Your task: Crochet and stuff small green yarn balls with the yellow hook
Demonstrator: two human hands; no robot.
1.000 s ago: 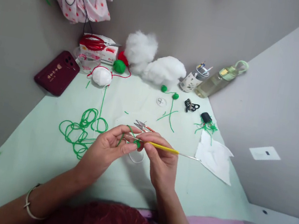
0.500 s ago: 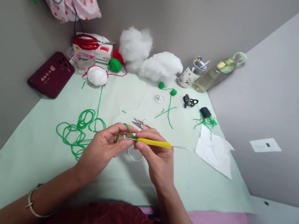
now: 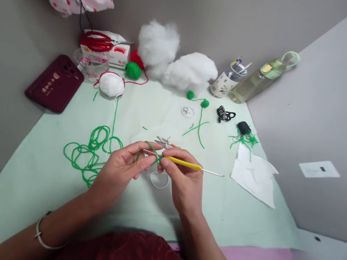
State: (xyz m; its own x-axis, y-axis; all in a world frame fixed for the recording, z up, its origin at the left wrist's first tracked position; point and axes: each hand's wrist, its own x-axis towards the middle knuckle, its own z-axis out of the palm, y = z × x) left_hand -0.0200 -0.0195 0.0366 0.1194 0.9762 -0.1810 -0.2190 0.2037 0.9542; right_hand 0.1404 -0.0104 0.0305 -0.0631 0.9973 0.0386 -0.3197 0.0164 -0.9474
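Note:
Between my thumb and fingers of the right hand (image 3: 183, 178) is a crochet hook (image 3: 187, 164) with a yellow handle; its thin metal tip points left. My left hand (image 3: 124, 164) pinches a small piece of green yarn (image 3: 159, 159) at the hook's tip, and a strand crosses over its forefinger. Both hands nearly touch above the table. Loose loops of green yarn (image 3: 84, 155) lie left of my left hand. Just beyond my fingertips rest small thread snips (image 3: 165, 142), partly hidden. A white loop (image 3: 159, 180) lies below my hands.
Along the back are a tissue box (image 3: 119, 55) with red scissors (image 3: 98, 42), yarn balls (image 3: 133, 70), white stuffing (image 3: 190, 71), a pen cup (image 3: 228, 81) and a bottle (image 3: 258, 80). A phone (image 3: 55, 82) lies left; a hair clip (image 3: 225, 114) and white cloth (image 3: 254, 174) lie right.
The hook has tilted, its handle end now slightly lower than its tip, and the tip shows more clearly across the left fingers. The view has shifted slightly. Both hands keep their hold.

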